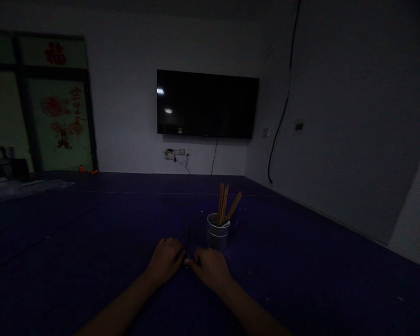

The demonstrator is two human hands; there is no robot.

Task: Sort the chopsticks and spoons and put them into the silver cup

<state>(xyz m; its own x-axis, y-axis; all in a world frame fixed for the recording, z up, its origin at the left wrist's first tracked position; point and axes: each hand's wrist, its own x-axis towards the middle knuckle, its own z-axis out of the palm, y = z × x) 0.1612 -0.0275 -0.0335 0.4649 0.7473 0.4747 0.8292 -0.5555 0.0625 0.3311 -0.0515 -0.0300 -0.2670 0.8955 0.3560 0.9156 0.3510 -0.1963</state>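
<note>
Both of my hands rest low over the dark blue surface, close together with their thumbs facing. My left hand (167, 257) is closed, its fingers curled under and hidden from view. Curled likewise, my right hand (213, 269) has its thumb pointing toward the left hand. Between the two thumbs is a thin dark stick (188, 239), whose lower end meets the thumb tips; its kind is too dark to tell. Just behind my right hand stands a grey cylindrical cup (217, 239), upright, with several wooden sticks (224, 205) leaning in it.
The dark blue surface (119, 224) reaches to the walls, with small pale scraps around the cup. Clear plastic sheeting (24, 190) and dark items lie at far left. Small orange objects (93, 172) lie near the door. A television (208, 105) hangs ahead; a cable (283, 114) runs down the right wall.
</note>
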